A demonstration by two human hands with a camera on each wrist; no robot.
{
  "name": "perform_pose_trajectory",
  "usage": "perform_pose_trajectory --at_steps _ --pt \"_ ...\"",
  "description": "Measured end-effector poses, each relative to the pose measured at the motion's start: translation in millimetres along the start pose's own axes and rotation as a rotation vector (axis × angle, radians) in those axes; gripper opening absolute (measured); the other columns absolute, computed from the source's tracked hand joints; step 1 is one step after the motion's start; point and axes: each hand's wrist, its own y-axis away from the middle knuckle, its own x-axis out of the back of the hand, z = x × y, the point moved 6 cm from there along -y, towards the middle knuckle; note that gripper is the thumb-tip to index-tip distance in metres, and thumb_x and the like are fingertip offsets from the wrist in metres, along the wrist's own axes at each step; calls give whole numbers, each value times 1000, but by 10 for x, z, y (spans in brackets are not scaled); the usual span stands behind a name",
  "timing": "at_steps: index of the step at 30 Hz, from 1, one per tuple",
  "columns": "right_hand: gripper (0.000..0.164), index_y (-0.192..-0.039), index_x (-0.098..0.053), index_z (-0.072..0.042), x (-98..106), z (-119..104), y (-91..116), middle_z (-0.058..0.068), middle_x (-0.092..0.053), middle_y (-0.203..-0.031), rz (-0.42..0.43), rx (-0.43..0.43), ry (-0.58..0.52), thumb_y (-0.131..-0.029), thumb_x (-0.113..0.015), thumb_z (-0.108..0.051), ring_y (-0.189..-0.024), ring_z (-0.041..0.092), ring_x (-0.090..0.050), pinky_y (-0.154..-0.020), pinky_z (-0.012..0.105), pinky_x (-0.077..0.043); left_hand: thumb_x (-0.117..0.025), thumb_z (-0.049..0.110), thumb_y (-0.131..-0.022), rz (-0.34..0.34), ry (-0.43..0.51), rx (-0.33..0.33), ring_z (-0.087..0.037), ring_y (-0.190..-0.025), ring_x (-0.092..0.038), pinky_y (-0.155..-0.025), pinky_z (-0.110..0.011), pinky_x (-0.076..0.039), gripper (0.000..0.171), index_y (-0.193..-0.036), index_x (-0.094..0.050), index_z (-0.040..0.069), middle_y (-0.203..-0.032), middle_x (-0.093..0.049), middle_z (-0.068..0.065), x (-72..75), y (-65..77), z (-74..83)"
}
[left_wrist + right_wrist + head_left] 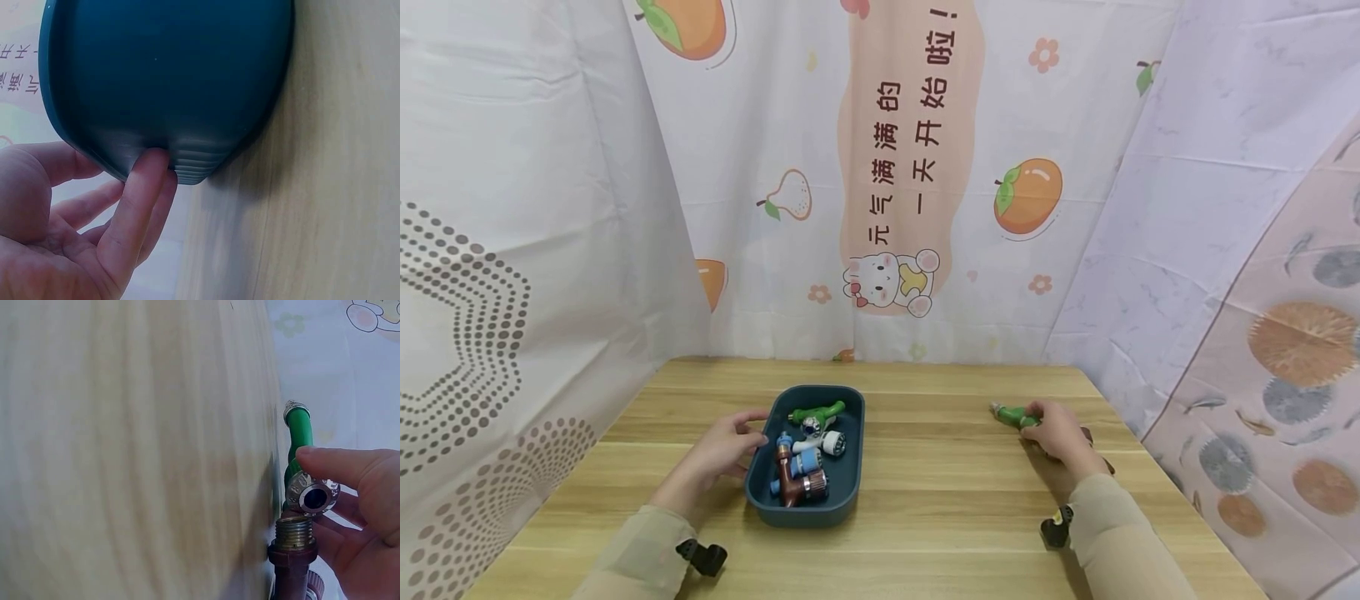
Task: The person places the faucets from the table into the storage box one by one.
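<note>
A dark teal plastic box [812, 517] stands left of the middle of the table. At its left side my left hand [722, 450] holds the wall, one finger over the rim and others against the outside, as the left wrist view shows. Far off to the right, my right hand [1062, 435] pinches a green faucet [300, 430] with a ribbed metal tip and a chrome ring, low at the tabletop. A brown faucet [292, 581] with a threaded metal end lies close by that hand, mostly hidden by it in the head view.
Inside the box lie a green faucet [823, 412], a white one [833, 442], a blue one [807, 461] and a brown one [790, 483]. The wooden table [925, 467] is bordered by printed curtains [790, 275] at the back and both sides.
</note>
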Motion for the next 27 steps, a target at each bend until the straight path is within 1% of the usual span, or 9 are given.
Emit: perform_pose_trajectory --at_steps 4,6,11,15,18,22,24,26,27 --pt "27 -111 -66 -1 7 -5 3 16 -66 -107 6 -5 4 -88 -78 -9 -89 28 -60 -75 42 -50 -59 8 -99 -2 3 3 -32 -94 -62 -64 -46 -60 51 -149 -49 8 -119 -58 -21 -2 4 -1" --pt "26 -110 -66 0 20 -20 5 16 -66 -106 12 7 -5 -88 -77 -8 -89 28 -60 -75 41 -51 -59 9 -99 -2 2 4 -32 -95 -62 -64 -46 -60 51 -149 -49 8 -119 -59 -21 -2 6 0" --pt "30 -114 -65 2 66 -72 21 18 -66 -107 23 31 -18 -88 -76 -8 -92 30 -61 -73 39 -53 -60 11 -100 -4 -9 -2 -32 -95 -62 -65 -46 -60 51 -150 -48 8 -120 -59 -21 1 8 17" --pt "33 -118 -64 1 94 -107 42 20 -65 -111 26 20 -19 -89 -76 -11 -95 32 -61 -72 39 -53 -60 12 -100 -7 -20 -5 -31 -96 -62 -66 -46 -60 52 -150 -48 7 -121 -58 -21 3 7 29" --pt "35 -120 -63 0 108 -125 52 21 -64 -113 28 5 -34 -89 -75 -12 -96 33 -60 -69 37 -53 -60 13 -100 -4 -29 -2 -32 -97 -62 -66 -46 -60 52 -150 -48 8 -121 -58 -21 6 7 29" --pt "34 -118 -63 -2 126 -147 47 20 -64 -111 34 0 -31 -88 -75 -12 -92 32 -59 -64 34 -51 -60 13 -100 1 -38 -2 -32 -98 -61 -65 -45 -60 51 -150 -48 8 -121 -58 -21 6 7 33" --pt "32 -117 -63 -3 129 -155 38 20 -63 -109 31 -12 -43 -88 -74 -12 -86 32 -60 -59 35 -50 -60 13 -100 1 -39 -3 -32 -97 -61 -64 -45 -60 51 -150 -48 8 -121 -58 -20 4 9 36" --pt "31 -115 -63 -4 139 -178 30 20 -62 -109 35 -4 -36 -88 -73 -12 -83 31 -59 -59 36 -50 -60 12 -100 1 -38 -2 -32 -97 -61 -64 -45 -60 51 -150 -49 8 -121 -58 -20 1 13 37" --pt "30 -115 -63 -5 144 -191 25 19 -63 -109 41 -1 -35 -88 -74 -13 -84 31 -59 -61 37 -51 -60 12 -100 1 -38 -2 -32 -97 -61 -64 -45 -60 51 -150 -49 8 -121 -58 -20 0 14 37"
